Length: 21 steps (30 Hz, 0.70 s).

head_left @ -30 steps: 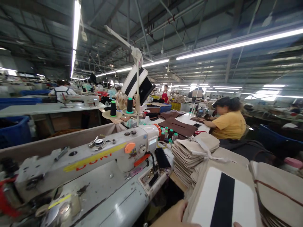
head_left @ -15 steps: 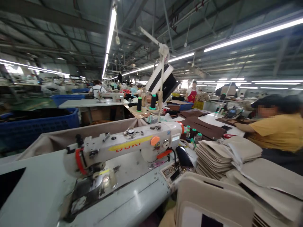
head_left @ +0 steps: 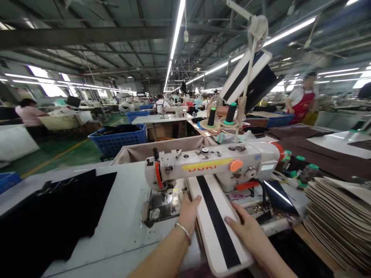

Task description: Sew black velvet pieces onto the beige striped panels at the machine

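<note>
A cream fabric panel with a black centre stripe (head_left: 216, 220) lies on the bed of a white sewing machine (head_left: 214, 164), running under its arm. My left hand (head_left: 188, 210) grips the panel's left edge, thumb on top, close to the needle plate (head_left: 162, 202). A thin bracelet circles that wrist. My right hand (head_left: 246, 227) rests on the panel's right edge, fingers laid flat along it.
Black fabric (head_left: 52, 216) covers the grey table at the left. A stack of cream panels (head_left: 339, 216) stands at the right. Thread cones (head_left: 230, 114) and a hanging striped panel (head_left: 243, 75) rise behind the machine. Blue crate (head_left: 118, 139) beyond; other people work at far tables.
My view swung left from the stacks to the sewing machine. The striped panel came off the right-hand pile and now lies under the machine arm with both hands on it.
</note>
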{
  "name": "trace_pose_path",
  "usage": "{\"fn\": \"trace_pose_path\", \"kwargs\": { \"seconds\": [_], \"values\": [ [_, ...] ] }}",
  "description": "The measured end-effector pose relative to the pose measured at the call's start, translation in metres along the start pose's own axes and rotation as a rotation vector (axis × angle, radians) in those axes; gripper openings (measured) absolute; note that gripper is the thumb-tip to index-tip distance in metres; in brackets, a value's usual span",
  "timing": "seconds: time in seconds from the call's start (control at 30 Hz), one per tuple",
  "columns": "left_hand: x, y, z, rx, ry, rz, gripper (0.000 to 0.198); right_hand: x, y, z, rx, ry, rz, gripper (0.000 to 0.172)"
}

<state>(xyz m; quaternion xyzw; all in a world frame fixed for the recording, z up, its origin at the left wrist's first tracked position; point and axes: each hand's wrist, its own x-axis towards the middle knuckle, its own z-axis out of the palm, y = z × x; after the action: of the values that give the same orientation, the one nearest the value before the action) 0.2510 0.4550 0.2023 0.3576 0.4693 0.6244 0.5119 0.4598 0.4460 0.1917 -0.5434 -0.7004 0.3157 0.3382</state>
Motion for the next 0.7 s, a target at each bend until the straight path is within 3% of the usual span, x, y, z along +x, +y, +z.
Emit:
{"fn": "trace_pose_path", "kwargs": {
  "seconds": [0.07,0.13,0.2,0.33,0.5,0.6,0.7],
  "values": [
    [0.014,-0.001,-0.005,0.28,0.005,0.149,0.063,0.031,-0.011,0.006,-0.118,0.05,-0.056,0.061],
    [0.017,-0.006,-0.014,0.548,-0.028,0.18,0.067,0.046,-0.024,0.01,-0.157,0.064,-0.125,0.063],
    [0.012,-0.011,-0.025,0.68,-0.119,0.171,0.068,0.045,-0.033,0.013,-0.22,-0.06,-0.224,0.072],
    [0.001,-0.012,-0.039,0.676,-0.221,0.199,0.067,0.024,-0.036,0.021,-0.435,-0.354,-0.312,0.095],
    [0.005,-0.009,-0.044,0.607,-0.247,0.228,0.068,0.02,-0.036,0.021,-0.441,-0.391,-0.312,0.073],
    [0.013,-0.012,-0.05,0.532,-0.261,0.202,0.069,0.008,-0.045,0.005,-0.41,-0.199,-0.401,0.047],
    [0.012,-0.011,-0.053,0.363,-0.273,0.21,0.07,-0.029,-0.051,-0.021,-0.292,0.09,-0.435,0.037]
  ]
}}
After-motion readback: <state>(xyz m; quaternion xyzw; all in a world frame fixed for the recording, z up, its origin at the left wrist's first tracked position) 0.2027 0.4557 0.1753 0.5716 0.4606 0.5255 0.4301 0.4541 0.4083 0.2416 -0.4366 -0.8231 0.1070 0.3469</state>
